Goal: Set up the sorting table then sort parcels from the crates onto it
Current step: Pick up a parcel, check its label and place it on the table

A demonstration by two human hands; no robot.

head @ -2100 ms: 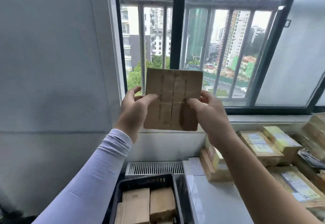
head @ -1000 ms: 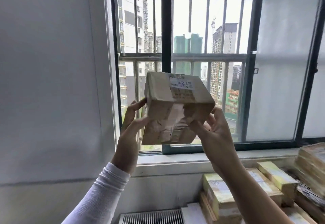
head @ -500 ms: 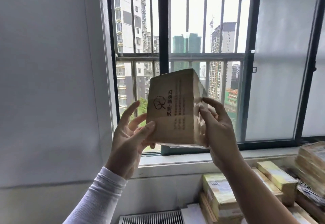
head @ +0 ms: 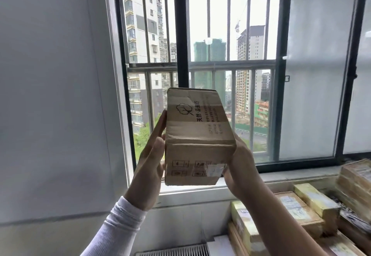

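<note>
From the head camera, a person holds a cardboard box [head: 197, 133] up in front of the barred window [head: 200, 65], clear of every surface. The left hand [head: 149, 161] lies flat along the box's left side, fingers straight and pressed against the cardboard, the wrist in a white sleeve [head: 118, 223]. The right hand [head: 240, 165] supports the box's right side and lower right corner; its fingers lie behind the box, so how far they curl cannot be told. The box is tilted, its top leaning away toward the window, and the face turned to the camera bears a printed cotton-flower logo and dark characters. The lower face shows small handling symbols and a torn label. Below the window and to the box's lower right, taped parcels [head: 297, 213] lie stacked close together. Directly below the box, under the sill, sits a white vent grille [head: 174, 250].
</note>
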